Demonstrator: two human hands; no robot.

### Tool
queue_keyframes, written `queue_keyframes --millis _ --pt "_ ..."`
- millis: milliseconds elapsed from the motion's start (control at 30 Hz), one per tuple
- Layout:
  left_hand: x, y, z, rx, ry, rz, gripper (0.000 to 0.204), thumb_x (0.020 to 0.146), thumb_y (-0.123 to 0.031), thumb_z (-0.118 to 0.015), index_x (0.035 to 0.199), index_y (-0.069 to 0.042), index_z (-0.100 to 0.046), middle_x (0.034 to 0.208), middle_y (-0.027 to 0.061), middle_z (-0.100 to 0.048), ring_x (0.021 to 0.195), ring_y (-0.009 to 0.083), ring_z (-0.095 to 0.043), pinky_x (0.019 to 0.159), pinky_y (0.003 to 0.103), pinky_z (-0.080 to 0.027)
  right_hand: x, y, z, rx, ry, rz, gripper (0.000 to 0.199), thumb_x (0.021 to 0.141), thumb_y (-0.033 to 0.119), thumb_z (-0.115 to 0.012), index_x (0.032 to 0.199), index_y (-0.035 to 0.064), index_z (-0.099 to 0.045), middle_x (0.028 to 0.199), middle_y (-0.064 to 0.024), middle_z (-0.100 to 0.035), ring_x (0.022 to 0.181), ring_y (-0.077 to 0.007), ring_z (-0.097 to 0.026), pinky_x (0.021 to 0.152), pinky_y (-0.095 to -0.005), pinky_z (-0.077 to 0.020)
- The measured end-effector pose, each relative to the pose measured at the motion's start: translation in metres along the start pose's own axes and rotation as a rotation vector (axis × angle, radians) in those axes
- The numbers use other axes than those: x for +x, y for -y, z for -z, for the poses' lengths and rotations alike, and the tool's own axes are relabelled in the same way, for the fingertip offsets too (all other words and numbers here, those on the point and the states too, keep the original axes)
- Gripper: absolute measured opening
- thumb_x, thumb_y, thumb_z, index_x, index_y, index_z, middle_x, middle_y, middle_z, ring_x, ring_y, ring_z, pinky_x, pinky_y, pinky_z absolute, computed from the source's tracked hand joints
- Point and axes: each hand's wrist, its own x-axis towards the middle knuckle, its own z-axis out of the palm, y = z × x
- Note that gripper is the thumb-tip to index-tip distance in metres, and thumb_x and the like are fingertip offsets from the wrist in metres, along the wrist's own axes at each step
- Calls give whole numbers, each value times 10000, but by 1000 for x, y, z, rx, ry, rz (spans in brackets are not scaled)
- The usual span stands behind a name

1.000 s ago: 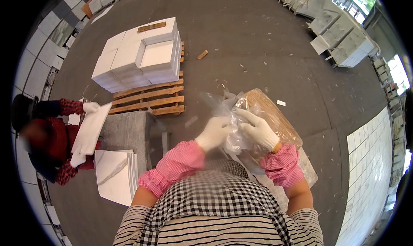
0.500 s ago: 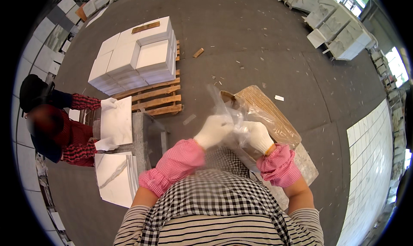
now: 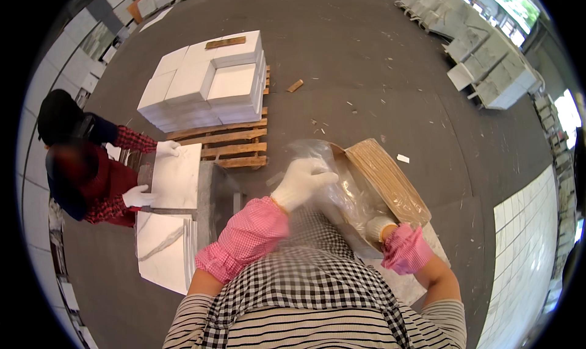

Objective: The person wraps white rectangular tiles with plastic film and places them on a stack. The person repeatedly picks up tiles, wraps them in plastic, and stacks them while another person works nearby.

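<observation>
My left hand [image 3: 302, 181], in a white glove with a pink sleeve cover, grips the edge of a clear plastic bag [image 3: 342, 187] that lies over an open brown cardboard box [image 3: 390, 181] on the floor. My right hand [image 3: 379, 227], also gloved, is down inside the plastic at the box's near side, mostly hidden, so what it holds cannot be made out.
A wooden pallet [image 3: 229, 143] stacked with white tiles [image 3: 204, 83] stands ahead on the left. A person [image 3: 85, 175] at left holds a white marble tile [image 3: 177, 175] over more tiles [image 3: 165, 251]. White tiled flooring [image 3: 525, 251] lies to the right, boxes [image 3: 488, 62] farther back.
My right hand has dropped from the top of the plastic down into the box. My left hand stays on the bag. The person at left has laid the tile flatter.
</observation>
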Motion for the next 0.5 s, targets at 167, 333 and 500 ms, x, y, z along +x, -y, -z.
queue_keyframes --millis 167,333,500 --pt "-3 -15 -5 102 39 15 281 857 -253 -778 933 17 -767 848 127 -753 768 205 -691 720 341 -540 -55 31 99 -23 -27 -4 275 955 311 -667 1106 84 -707 925 -154 -748 844 -370 -727 737 -455 -585" --pt "0 11 -29 32 -4 -44 277 868 -274 -780 962 -13 -776 898 143 -765 785 228 -710 725 350 -547 -75 82 166 399 -895 309 224 871 292 -727 968 92 -697 835 -113 -705 759 -333 -705 663 -437 -547" --pt "1 8 -36 224 59 -158 268 900 -267 -756 977 -10 -762 886 110 -762 780 186 -694 723 344 -547 -46 80 152 480 -1058 307 123 858 167 -713 945 79 -713 884 -107 -708 787 -324 -699 702 -400 -554"
